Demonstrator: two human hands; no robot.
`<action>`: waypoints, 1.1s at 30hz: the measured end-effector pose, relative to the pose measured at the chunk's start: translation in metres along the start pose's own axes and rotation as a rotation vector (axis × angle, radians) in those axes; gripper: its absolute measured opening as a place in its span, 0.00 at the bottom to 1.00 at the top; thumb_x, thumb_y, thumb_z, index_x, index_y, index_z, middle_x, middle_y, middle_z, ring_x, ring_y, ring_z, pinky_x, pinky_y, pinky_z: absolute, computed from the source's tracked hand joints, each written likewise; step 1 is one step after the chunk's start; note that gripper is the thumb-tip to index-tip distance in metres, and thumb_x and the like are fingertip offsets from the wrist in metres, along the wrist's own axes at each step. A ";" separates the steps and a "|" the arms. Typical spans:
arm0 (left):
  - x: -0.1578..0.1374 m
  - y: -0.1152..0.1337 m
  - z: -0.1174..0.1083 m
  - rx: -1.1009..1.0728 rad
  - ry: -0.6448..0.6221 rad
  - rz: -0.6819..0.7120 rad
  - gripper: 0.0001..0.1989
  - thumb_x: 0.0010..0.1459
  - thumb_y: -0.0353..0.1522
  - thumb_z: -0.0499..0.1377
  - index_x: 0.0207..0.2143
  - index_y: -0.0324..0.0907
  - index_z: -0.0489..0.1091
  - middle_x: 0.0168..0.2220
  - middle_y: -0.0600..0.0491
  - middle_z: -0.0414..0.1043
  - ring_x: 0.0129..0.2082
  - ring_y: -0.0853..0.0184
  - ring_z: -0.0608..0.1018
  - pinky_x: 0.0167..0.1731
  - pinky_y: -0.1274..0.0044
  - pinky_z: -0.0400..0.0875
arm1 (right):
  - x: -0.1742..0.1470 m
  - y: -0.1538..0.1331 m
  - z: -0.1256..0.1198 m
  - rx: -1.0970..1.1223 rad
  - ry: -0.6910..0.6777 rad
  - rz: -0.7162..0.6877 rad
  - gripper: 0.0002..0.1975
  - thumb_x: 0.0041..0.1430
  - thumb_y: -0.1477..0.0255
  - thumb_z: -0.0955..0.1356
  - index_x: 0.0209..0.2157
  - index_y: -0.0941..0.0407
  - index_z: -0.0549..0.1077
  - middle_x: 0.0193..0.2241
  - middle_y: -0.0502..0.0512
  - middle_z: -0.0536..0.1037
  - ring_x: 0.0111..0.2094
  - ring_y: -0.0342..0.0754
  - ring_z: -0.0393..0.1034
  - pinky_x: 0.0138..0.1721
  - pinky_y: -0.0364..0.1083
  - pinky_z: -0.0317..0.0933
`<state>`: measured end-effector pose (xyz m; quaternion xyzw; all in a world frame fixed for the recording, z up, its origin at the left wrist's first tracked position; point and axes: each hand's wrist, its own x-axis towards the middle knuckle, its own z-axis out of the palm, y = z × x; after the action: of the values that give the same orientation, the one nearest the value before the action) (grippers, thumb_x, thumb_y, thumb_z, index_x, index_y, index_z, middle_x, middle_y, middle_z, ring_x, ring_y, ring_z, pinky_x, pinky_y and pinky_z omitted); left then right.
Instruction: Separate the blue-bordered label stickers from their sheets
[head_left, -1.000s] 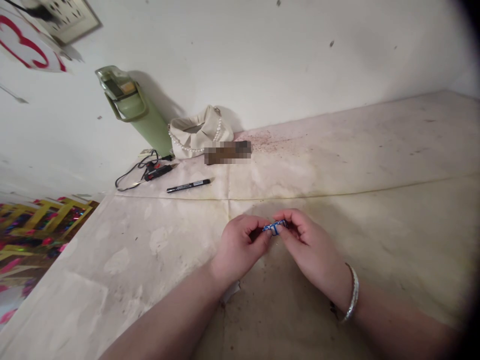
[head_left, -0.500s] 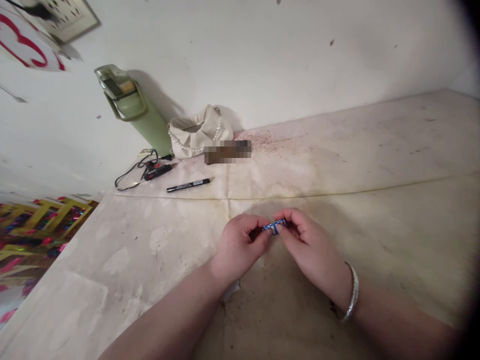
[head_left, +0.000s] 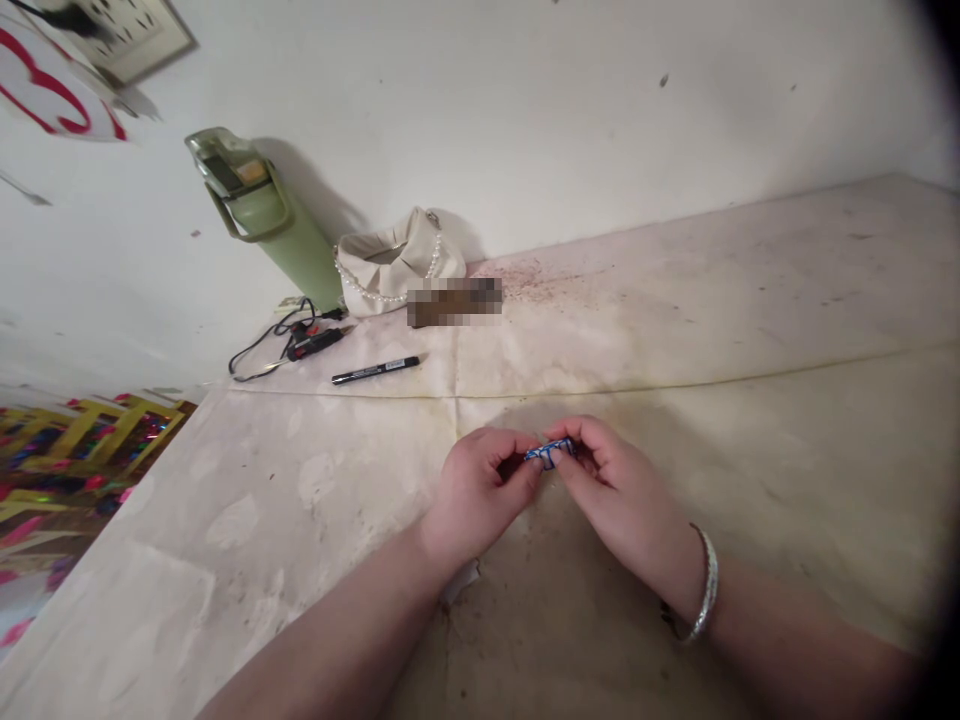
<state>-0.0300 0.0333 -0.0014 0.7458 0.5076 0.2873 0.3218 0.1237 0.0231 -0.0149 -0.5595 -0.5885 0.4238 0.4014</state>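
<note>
A small blue-and-white wrapped piece (head_left: 549, 454) is pinched between both hands above the middle of the table; what is inside the wrapping cannot be made out. My left hand (head_left: 480, 490) grips its left end between thumb and forefinger. At the other end, the thumb and fingers of my right hand (head_left: 619, 490) press on it, with a silvery bracelet (head_left: 706, 585) round that wrist. My fingers hide parts of the piece. Under my left wrist, a scrap of white (head_left: 463, 580) shows on the table.
Beyond my hands, a black marker (head_left: 375, 370) lies on the stained table cover (head_left: 750, 460). Farther back are a glue gun (head_left: 315, 342) with its cord, a green bottle (head_left: 289, 235), a cream pearl-strapped bag (head_left: 390, 265) and a blurred-out brown object (head_left: 454, 303). The wall (head_left: 525, 120) stands behind.
Both hands keep their pinch on the blue-and-white piece in almost the same place. Its lit surface looks slightly different, and the view has shifted a tiny bit.
</note>
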 end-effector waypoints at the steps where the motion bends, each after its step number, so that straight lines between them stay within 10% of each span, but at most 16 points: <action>1: 0.000 0.000 0.000 -0.003 0.000 0.001 0.07 0.56 0.30 0.57 0.35 0.43 0.74 0.31 0.53 0.75 0.32 0.67 0.75 0.32 0.77 0.68 | 0.000 0.000 0.000 0.001 0.000 -0.001 0.07 0.56 0.71 0.62 0.37 0.54 0.69 0.32 0.52 0.75 0.32 0.47 0.69 0.35 0.48 0.63; 33: -0.001 -0.004 0.003 0.011 0.010 -0.005 0.07 0.56 0.29 0.57 0.35 0.43 0.74 0.30 0.54 0.75 0.32 0.68 0.74 0.32 0.77 0.67 | 0.000 -0.001 0.000 0.011 0.041 -0.024 0.07 0.55 0.71 0.62 0.36 0.54 0.69 0.32 0.53 0.75 0.33 0.48 0.70 0.35 0.48 0.64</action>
<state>-0.0303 0.0329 -0.0059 0.7448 0.5128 0.2873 0.3157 0.1232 0.0231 -0.0138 -0.5587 -0.5845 0.4108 0.4213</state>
